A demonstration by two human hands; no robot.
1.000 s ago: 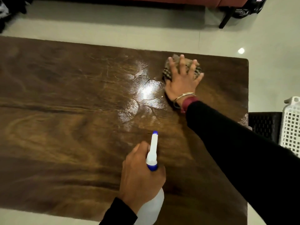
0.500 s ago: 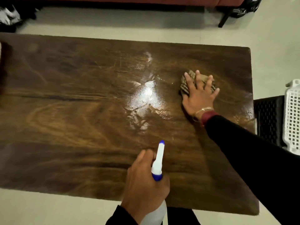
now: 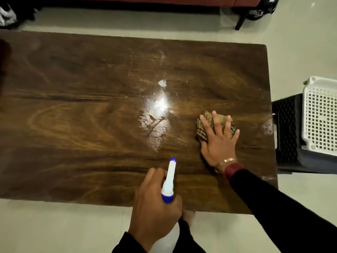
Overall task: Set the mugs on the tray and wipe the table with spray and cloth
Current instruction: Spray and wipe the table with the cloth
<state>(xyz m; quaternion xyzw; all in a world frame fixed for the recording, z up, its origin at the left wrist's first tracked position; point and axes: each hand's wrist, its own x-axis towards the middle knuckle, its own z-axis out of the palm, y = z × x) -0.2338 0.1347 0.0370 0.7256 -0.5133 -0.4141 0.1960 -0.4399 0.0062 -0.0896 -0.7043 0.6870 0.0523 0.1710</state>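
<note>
Gripping the white plastic spray bottle with a blue nozzle (image 3: 169,179), fingers of my left hand (image 3: 155,207) curled round its neck, I hold it above the near edge of the dark brown wooden table (image 3: 73,115). Farther right, my right hand (image 3: 218,145) presses flat, fingers spread, on the crumpled brown checked cloth (image 3: 202,128).

Light: dim, warm, indoor, from overhead.
Glare: one hard white hotspot in the middle of the table (image 3: 73,115), spread over a wet sheen.
Shadows: soft; a dark patch beside your right hand (image 3: 218,145).
Focus: soft throughout; the body of the spray bottle (image 3: 169,176) in your left hand (image 3: 155,207) blurs near the bottom edge.
Distortion: table edges skewed, slightly bowed.
</note>
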